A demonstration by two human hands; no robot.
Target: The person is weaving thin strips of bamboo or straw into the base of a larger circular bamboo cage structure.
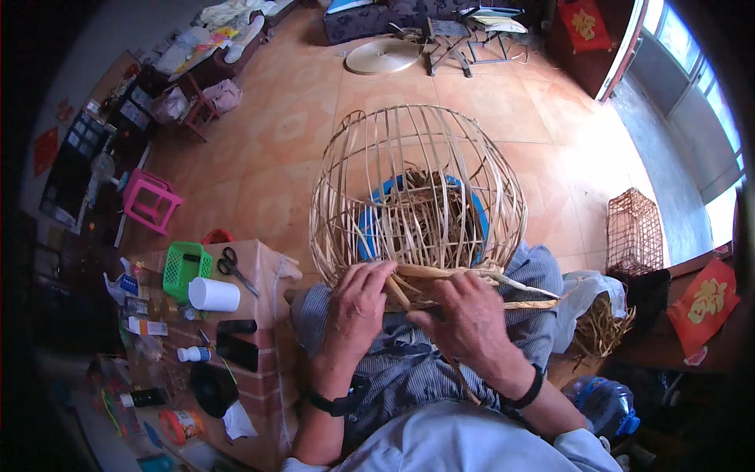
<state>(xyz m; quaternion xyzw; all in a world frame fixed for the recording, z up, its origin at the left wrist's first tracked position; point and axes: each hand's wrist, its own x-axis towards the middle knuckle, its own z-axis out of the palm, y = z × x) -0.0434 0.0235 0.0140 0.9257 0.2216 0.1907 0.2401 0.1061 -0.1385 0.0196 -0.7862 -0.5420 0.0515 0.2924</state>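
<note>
At the basket's (418,189) near edge, left hand (358,303) and right hand (472,318) grasp pale strips (429,272), its open-ribbed body seemingly formed, loose ends (539,304) untucked.

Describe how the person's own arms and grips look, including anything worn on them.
The left grip and the right grip are bare hands, with no gloves. A black left wristband carries a bulkier dark piece, perhaps a watch; a plain black right wristband circles the other wrist. The forearms are uncovered below pale blue sleeves.
</note>
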